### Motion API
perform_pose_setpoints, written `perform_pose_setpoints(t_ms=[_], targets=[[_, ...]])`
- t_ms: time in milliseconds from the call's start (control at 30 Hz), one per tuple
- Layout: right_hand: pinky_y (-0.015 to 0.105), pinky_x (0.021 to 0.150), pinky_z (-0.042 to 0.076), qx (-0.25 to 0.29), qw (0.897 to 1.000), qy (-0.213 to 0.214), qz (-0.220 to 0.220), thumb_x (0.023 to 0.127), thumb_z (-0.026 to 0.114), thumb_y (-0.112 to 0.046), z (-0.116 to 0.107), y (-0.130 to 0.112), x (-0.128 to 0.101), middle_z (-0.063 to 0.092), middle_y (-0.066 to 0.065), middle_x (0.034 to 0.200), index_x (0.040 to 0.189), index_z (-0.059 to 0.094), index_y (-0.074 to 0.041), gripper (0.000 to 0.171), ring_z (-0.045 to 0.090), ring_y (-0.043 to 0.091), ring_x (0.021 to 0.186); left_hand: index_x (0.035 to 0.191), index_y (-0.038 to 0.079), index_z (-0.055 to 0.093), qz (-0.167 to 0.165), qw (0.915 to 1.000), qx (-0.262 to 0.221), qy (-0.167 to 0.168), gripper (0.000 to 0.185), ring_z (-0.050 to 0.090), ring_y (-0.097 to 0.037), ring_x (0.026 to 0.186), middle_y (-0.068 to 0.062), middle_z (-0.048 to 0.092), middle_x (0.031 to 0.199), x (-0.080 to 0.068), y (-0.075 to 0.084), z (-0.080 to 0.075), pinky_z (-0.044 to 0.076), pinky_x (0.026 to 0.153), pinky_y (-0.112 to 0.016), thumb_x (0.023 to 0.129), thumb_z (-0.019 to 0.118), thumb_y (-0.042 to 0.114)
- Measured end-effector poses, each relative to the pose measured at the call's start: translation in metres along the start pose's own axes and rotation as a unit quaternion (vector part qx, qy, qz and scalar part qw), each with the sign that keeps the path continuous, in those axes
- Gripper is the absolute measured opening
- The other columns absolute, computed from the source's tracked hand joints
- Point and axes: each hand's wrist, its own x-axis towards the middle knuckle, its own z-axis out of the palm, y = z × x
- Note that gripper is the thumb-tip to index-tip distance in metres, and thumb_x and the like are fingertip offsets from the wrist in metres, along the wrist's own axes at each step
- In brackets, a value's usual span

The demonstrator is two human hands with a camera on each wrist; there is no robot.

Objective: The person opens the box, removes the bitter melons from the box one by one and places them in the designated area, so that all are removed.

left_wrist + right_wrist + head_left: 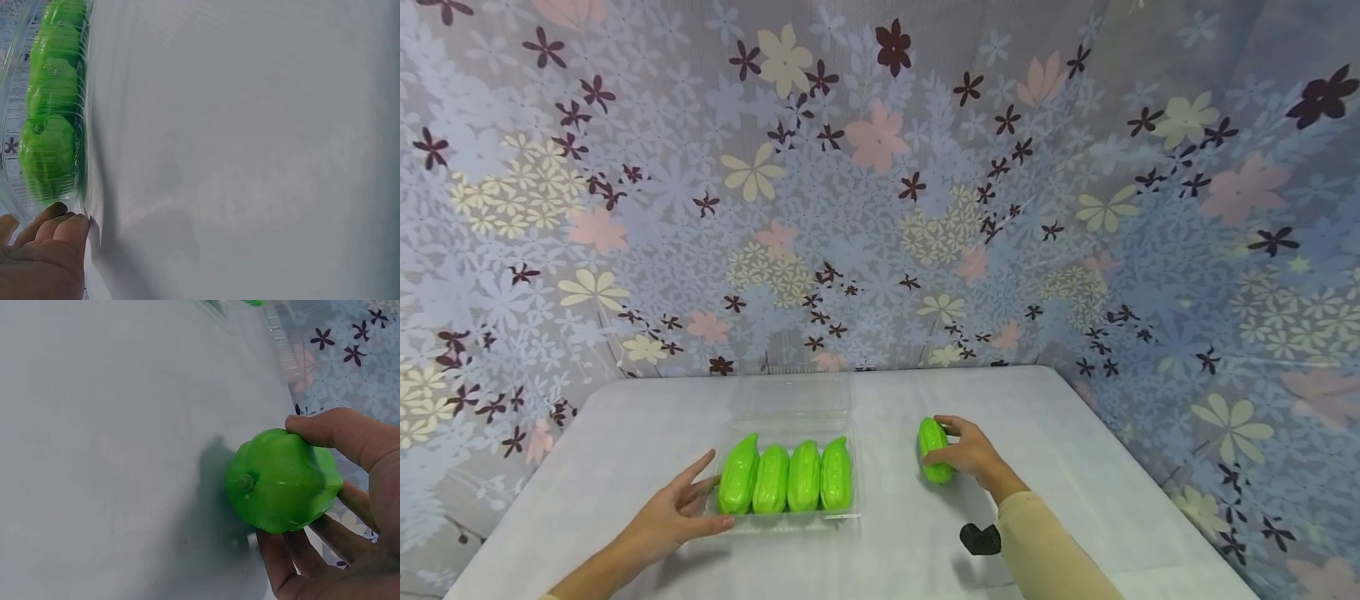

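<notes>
The right hand [972, 454] curls its thumb and fingers around a single green gourd [934, 450], which lies on the white surface [1075, 467] to the right of the clear tray [850, 500], a little apart from it. In the right wrist view the gourd [284, 481] looks smooth and shiny with soft ridges and a small stem nub at its end — I judge it is a light plastic or foam model, stiff enough to keep its shape and a bit slippery, not fragile. The best hold seems to be across its thick middle, thumb on one side and fingers on the other, as the hand has it now. The tray is a thin transparent box with its lid [793, 400] open behind it; inside lie four green gourds [786, 477] side by side, touching each other, and free space remains at the right end of the row. Such thin plastic probably bends and slides easily. The left hand [673, 517] lies at the left edge of the tray with relaxed, nearly straight fingers [59, 228] that touch the tray's wall — it grips nothing.
</notes>
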Motion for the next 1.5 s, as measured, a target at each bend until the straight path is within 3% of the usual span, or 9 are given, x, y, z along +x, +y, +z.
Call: perform_pose_setpoints(t_ms=[300, 700, 933, 1200, 1500], targets=[[0.057, 0.1, 0.048, -0.02, 0.999, -0.009, 0.023, 0.074, 0.09, -0.014, 0.001, 0.007, 0.004, 0.048, 0.025, 0.146, 0.147, 0.052, -0.012, 0.083, 0.052, 0.042, 0.126, 0.162, 0.011, 0.014, 0.006, 0.9999, -0.01, -0.004, 0.108, 0.034, -0.055, 0.136, -0.037, 0.034, 0.151, 0.0, -0.003, 0.001, 0.042, 0.107, -0.055, 0.083, 0.086, 0.023], [0.061, 0.106, 0.041, -0.035, 0.999, -0.02, 0.008, 0.079, 0.085, -0.019, -0.002, 0.001, 0.003, 0.047, 0.024, 0.148, 0.152, 0.045, -0.008, 0.084, 0.047, 0.044, 0.131, 0.163, 0.013, 0.014, 0.0, 0.9999, -0.01, -0.004, 0.108, 0.033, -0.053, 0.138, -0.036, 0.033, 0.152, 0.0, -0.003, -0.002, 0.043, 0.106, -0.053, 0.083, 0.086, 0.024], [0.066, 0.109, 0.034, -0.047, 0.999, -0.015, 0.015, 0.079, 0.085, -0.024, -0.008, -0.002, 0.003, 0.037, 0.028, 0.154, 0.154, 0.041, -0.01, 0.088, 0.036, 0.048, 0.138, 0.163, 0.012, 0.014, -0.003, 0.9999, -0.013, -0.003, 0.109, 0.034, -0.054, 0.136, -0.036, 0.033, 0.151, 0.0, -0.002, -0.002, 0.044, 0.105, -0.053, 0.083, 0.086, 0.024], [0.068, 0.108, 0.033, -0.041, 0.999, 0.01, -0.033, 0.078, 0.088, -0.036, -0.015, -0.013, 0.002, 0.032, 0.023, 0.158, 0.156, 0.04, -0.017, 0.093, 0.032, 0.046, 0.142, 0.163, 0.013, 0.016, 0.013, 0.9998, -0.017, -0.005, 0.107, 0.034, -0.054, 0.136, -0.034, 0.035, 0.152, 0.002, -0.002, 0.0, 0.04, 0.107, -0.057, 0.082, 0.086, 0.023], [0.065, 0.109, 0.035, -0.018, 0.997, 0.003, -0.07, 0.074, 0.09, -0.043, -0.01, -0.039, -0.001, 0.025, 0.013, 0.164, 0.159, 0.032, -0.022, 0.105, 0.029, 0.041, 0.146, 0.163, 0.014, 0.017, 0.013, 0.9998, -0.013, 0.005, 0.108, 0.035, -0.052, 0.137, -0.032, 0.037, 0.152, 0.0, -0.004, -0.002, 0.037, 0.109, -0.055, 0.081, 0.087, 0.024]])
